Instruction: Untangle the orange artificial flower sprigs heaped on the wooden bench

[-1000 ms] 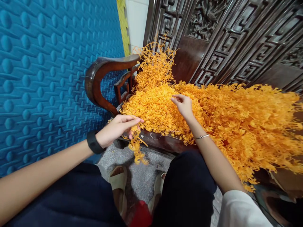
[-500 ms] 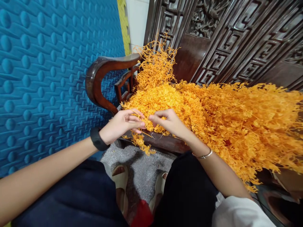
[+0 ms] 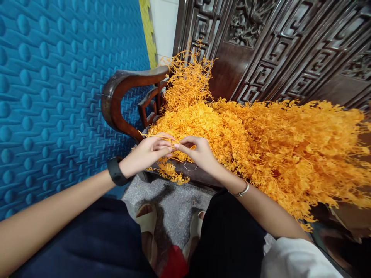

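Observation:
Thin orange plastic strands show between the fingers of my left hand (image 3: 153, 148), which is closed around them; one strand sticks out to the left past the knuckles. My right hand (image 3: 197, 150) meets it from the other side, thumb and index finger pinched on the same orange piece near my left fingertips. The exact spot of the pinch is small and partly hidden. Below my left hand hangs an orange plastic sprig (image 3: 171, 172) over the seat edge. Behind both hands lies a large heap of orange plastic sprigs (image 3: 199, 119).
The heap spreads right along a dark carved wooden bench (image 3: 203, 175), against its backrest (image 3: 232, 69). A curved armrest (image 3: 108, 100) stands at left beside blue textured mats (image 3: 58, 96). My sandalled feet rest on a speckled floor (image 3: 171, 208), with something red (image 3: 175, 262) between them.
My right hand has come left and now touches the piece at my left fingertips. The strand in my left hand now points up-left instead of down-right. The view has shifted slightly.

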Motion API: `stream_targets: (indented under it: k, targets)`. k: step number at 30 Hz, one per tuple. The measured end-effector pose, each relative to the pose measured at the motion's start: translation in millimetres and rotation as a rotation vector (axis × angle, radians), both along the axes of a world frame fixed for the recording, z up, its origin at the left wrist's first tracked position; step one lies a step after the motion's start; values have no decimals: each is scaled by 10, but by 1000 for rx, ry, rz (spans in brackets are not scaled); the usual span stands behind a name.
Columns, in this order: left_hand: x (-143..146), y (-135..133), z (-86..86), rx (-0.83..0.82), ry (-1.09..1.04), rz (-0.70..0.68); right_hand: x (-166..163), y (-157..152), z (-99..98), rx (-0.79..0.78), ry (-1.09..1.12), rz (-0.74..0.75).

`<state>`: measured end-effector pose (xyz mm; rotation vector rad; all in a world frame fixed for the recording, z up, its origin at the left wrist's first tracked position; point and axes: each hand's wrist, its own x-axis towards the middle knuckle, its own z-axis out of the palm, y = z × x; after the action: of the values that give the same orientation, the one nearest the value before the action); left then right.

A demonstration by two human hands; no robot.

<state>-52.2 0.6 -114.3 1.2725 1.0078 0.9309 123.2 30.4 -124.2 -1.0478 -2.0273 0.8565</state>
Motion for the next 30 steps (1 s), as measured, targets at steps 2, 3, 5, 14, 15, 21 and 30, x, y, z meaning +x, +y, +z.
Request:
stream_targets:
  k: [2,3,5,14,15,21,30]
  targets:
    - [14,-1,-26,0,32,-3,-5,-8,-9,66,-13,-29]
    - [19,1,-34,10,50,-4,-6,-11,-9,90,-13,-30]
    - [19,10,-34,46,111,-15,-5,-10,-4,99,-7,4]
    - [-53,40,-25,83,340,-281,112,86,68,29,-198,276]
    - [-48,33,-29,99,360,-287,127,109,77,41,-210,277]
    - [18,-29,32,84,413,-179,213,221,129,146,-170,278]
    - [119,-44,127,93,357,-23,142,174,163,270,-60,107]
